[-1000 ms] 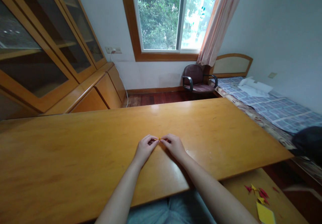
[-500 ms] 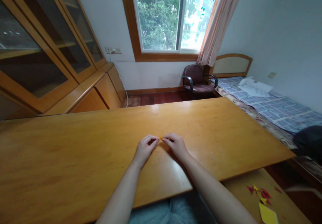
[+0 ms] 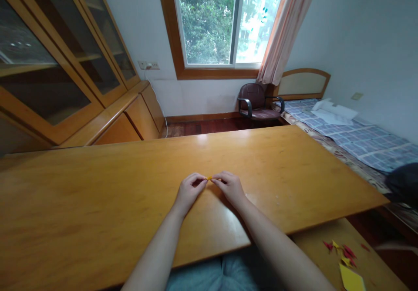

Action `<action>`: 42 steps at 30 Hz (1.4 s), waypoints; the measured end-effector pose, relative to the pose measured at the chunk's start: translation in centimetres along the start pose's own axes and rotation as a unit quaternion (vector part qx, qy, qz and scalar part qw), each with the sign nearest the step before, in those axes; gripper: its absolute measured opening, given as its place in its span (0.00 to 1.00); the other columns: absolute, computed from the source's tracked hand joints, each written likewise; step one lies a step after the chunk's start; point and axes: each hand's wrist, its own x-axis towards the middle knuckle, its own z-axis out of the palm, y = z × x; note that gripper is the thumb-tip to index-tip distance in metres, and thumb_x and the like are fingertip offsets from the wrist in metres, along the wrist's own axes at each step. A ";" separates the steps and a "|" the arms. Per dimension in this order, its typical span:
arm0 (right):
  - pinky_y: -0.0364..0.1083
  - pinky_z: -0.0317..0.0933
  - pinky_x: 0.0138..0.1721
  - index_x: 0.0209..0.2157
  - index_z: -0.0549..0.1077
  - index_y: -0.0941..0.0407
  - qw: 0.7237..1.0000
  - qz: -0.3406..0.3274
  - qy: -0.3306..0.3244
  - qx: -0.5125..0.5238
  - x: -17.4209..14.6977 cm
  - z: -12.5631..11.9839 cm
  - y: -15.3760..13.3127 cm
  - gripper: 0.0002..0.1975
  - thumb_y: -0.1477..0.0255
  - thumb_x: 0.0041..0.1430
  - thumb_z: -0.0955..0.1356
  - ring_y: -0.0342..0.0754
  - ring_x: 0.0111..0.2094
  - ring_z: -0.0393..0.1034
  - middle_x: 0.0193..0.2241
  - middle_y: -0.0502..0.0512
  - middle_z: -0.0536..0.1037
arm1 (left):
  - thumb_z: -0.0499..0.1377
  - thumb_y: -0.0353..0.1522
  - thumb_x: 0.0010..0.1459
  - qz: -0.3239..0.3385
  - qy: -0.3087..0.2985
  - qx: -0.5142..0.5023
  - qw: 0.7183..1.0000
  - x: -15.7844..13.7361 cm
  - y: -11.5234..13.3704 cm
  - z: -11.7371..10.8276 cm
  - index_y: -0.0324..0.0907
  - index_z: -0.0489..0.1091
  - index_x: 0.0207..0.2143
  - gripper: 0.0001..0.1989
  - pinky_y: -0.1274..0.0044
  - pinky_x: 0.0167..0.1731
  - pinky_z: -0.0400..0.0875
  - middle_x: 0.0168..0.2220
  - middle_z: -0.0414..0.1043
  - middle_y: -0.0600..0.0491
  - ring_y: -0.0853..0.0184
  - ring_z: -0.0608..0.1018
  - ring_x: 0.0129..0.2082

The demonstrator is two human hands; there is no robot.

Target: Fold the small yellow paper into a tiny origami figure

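A small yellow folded paper piece (image 3: pixel 210 178) is pinched between my two hands, just above the wooden table (image 3: pixel 98 195). My left hand (image 3: pixel 192 190) grips its left end between thumb and fingertips. On the other side, my right hand (image 3: pixel 230 186) pinches the right end the same way. Most of the paper is covered by the fingers, so its exact folded shape cannot be made out.
On a lower surface at the bottom right lie several red folded papers (image 3: pixel 348 252), small yellow ones, and a yellow paper stack (image 3: pixel 352 279). A brown armchair (image 3: pixel 256 101) and a bed (image 3: pixel 359 138) stand beyond the table. A glass-fronted cabinet (image 3: pixel 65 51) is at left.
Both hands keep their pinch on the yellow paper with hardly any movement. The whole view has shifted slightly.
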 end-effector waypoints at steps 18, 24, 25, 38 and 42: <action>0.43 0.65 0.33 0.34 0.81 0.54 0.999 -0.007 0.029 -0.015 0.5 0.5 0.2 0.08 0.66 0.61 0.70 0.45 0.28 0.70 0.29 0.54 0.80 | 0.64 0.42 0.51 -0.109 0.013 -0.108 0.988 1.0 -0.8 0.6 0.41 0.74 0.28 0.13 0.76 0.34 0.71 0.27 0.75 0.53 0.67 0.76 0.29; 0.44 0.64 0.34 0.34 0.81 0.56 0.997 0.074 0.030 0.018 2.7 0.4 1.6 0.07 0.68 0.59 0.71 0.46 0.29 0.71 0.32 0.55 0.83 | 0.66 0.47 0.47 -0.153 0.024 -0.140 0.978 2.9 -2.1 -0.7 0.40 0.74 0.31 0.19 0.75 0.35 0.74 0.29 0.76 0.52 0.66 0.78 0.31; 0.44 0.64 0.34 0.34 0.81 0.56 0.996 0.079 0.025 0.021 3.1 0.4 1.8 0.07 0.68 0.59 0.71 0.46 0.29 0.71 0.32 0.55 0.83 | 0.67 0.48 0.46 -0.157 0.026 -0.139 0.977 3.3 -2.4 -1.0 0.40 0.74 0.31 0.20 0.75 0.35 0.74 0.29 0.76 0.52 0.65 0.78 0.31; 0.45 0.65 0.37 0.34 0.82 0.55 0.997 0.071 0.018 0.034 5.9 1.6 3.0 0.08 0.67 0.58 0.71 0.47 0.32 0.74 0.33 0.56 0.83 | 0.63 0.40 0.53 -0.078 0.045 -0.044 0.995 4.6 -2.8 -1.4 0.41 0.76 0.33 0.12 0.74 0.38 0.72 0.33 0.77 0.51 0.65 0.78 0.34; 0.45 0.65 0.37 0.33 0.82 0.55 0.996 0.062 0.018 0.057 5.5 1.6 3.0 0.07 0.68 0.58 0.72 0.48 0.33 0.75 0.33 0.55 0.83 | 0.62 0.38 0.56 -0.015 0.022 0.005 1.000 3.9 -2.6 -1.3 0.42 0.76 0.33 0.09 0.75 0.39 0.71 0.34 0.77 0.51 0.65 0.78 0.35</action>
